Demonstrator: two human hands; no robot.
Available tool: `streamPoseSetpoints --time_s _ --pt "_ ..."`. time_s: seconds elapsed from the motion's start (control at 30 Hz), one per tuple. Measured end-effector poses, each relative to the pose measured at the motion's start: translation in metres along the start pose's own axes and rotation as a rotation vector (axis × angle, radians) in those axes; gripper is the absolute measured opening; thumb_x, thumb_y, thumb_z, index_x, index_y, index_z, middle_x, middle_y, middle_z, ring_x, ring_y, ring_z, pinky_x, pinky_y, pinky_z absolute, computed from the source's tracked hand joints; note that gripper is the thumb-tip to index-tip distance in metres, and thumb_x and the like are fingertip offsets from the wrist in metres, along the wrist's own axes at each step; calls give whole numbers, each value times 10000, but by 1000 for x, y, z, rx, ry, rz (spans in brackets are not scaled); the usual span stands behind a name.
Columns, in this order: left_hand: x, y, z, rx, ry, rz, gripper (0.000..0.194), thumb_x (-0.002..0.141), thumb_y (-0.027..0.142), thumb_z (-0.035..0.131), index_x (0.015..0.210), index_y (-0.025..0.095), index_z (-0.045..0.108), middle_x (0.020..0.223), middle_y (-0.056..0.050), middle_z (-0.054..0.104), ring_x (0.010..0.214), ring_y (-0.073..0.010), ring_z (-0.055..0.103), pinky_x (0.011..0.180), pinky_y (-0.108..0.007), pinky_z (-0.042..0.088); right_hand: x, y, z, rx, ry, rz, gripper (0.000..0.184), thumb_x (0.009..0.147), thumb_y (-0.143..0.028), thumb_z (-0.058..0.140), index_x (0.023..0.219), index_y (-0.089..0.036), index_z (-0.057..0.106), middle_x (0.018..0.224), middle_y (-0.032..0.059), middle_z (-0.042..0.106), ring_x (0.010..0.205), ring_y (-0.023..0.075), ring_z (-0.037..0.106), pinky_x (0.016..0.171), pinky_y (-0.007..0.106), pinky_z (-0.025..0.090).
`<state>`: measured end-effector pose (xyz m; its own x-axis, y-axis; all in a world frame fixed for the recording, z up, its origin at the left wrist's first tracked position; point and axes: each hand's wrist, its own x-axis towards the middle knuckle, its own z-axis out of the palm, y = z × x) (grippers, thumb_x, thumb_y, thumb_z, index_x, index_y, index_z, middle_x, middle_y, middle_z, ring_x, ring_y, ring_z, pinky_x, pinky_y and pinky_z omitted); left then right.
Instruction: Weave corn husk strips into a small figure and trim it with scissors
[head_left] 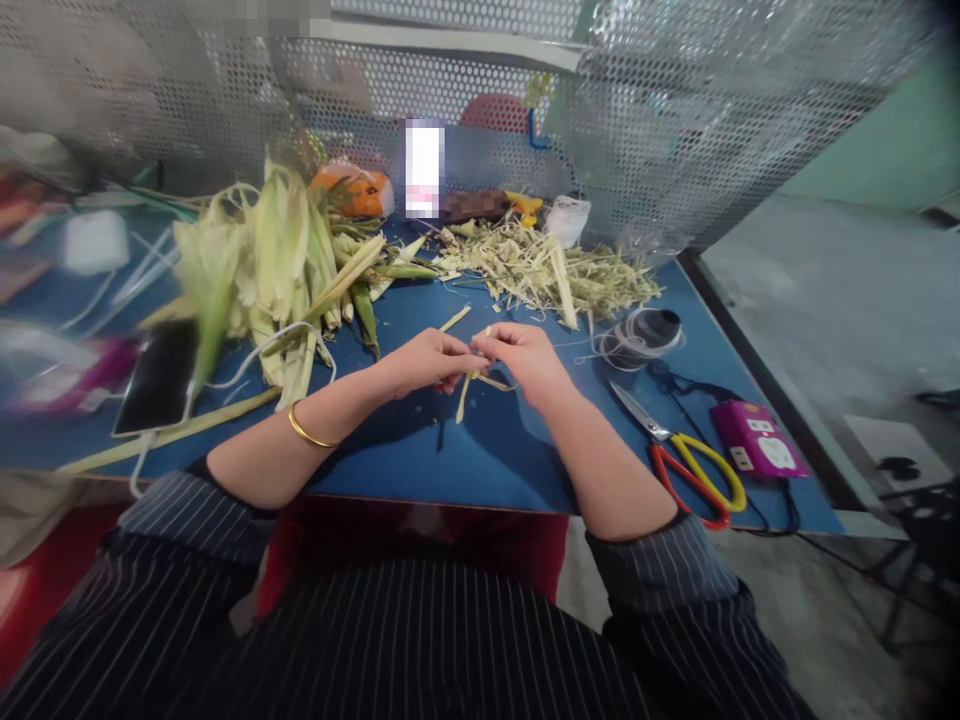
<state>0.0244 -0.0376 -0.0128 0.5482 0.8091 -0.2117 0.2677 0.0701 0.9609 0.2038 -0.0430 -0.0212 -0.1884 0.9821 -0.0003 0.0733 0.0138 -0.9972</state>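
Note:
Both hands meet over the middle of the blue table (pixel 420 450), fingertips close together. Thin pale strips of corn husk (pixel 463 398) stick out around the fingers, one end hanging downward and another pointing up and away. My left hand (pixel 427 362) pinches the husk strip from the left side. My right hand (pixel 525 355) is closed at the fingertips on the same strip work. A fine thread seems to run from the right hand toward a dark spool of thread (pixel 639 338). The exact grip between the fingertips is too small to make out.
A heap of whole corn husks (pixel 289 250) lies at left, shredded husk (pixel 540 265) at the back. Scissors (pixel 679 450) with red and yellow handles and a magenta power socket (pixel 757 440) are at right. A phone (pixel 157 380) with a white cable lies at left.

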Motion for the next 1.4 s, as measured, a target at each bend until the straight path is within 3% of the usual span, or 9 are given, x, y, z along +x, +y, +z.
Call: streamPoseSetpoints --time_s 0.3,0.53,0.67,0.77,0.87,0.97,1.13,1.4 --pt "0 -1 3 -31 -13 13 255 757 333 715 586 150 667 471 29 483 444 -67 420 472 -220 338 -2 9 15 53 280 -121 203 695 -335 769 609 -189 658 539 -40 571 542 103 487 597 275 385" --pt "-1 -1 5 -62 -27 10 244 742 336 736 579 161 689 485 6 542 460 -75 457 496 -225 369 -1 13 16 21 330 -186 204 712 -356 768 625 -200 668 569 -39 579 554 106 485 591 278 394" --pt "0 0 6 -173 116 -8 184 784 335 720 747 158 760 521 16 550 476 -67 491 478 -202 341 4 8 8 59 362 -217 245 771 -453 708 747 -209 721 722 -7 657 661 116 568 663 279 452" --pt "4 0 3 -302 236 -15 255 852 392 664 848 155 761 582 7 578 482 -62 514 453 -199 314 7 5 2 199 488 -113 364 786 -576 651 845 -222 718 796 -3 653 676 107 587 617 256 446" --pt "6 0 0 -375 268 -23 348 891 469 617 839 145 736 635 -22 629 485 -68 536 447 -210 331 7 5 4 282 371 11 385 736 -582 708 819 -206 707 672 -32 579 563 82 512 551 242 405" --pt "4 1 1 -377 212 -54 381 886 503 619 810 142 715 663 -45 671 501 -81 572 461 -214 367 3 6 10 265 230 -11 277 659 -428 805 761 -186 717 635 -36 594 528 67 468 557 244 404" --pt "0 -1 6 -331 133 -90 227 778 363 755 805 142 707 646 -31 683 519 -88 606 543 -222 454 0 10 15 154 253 -72 202 706 -384 756 674 -190 713 605 -18 625 547 89 493 582 266 433" --pt "1 -2 8 -284 129 6 126 761 279 733 739 156 720 541 -1 614 485 -80 563 510 -221 428 2 15 19 145 344 -122 215 708 -395 733 632 -199 689 550 -27 586 518 98 481 545 271 405"
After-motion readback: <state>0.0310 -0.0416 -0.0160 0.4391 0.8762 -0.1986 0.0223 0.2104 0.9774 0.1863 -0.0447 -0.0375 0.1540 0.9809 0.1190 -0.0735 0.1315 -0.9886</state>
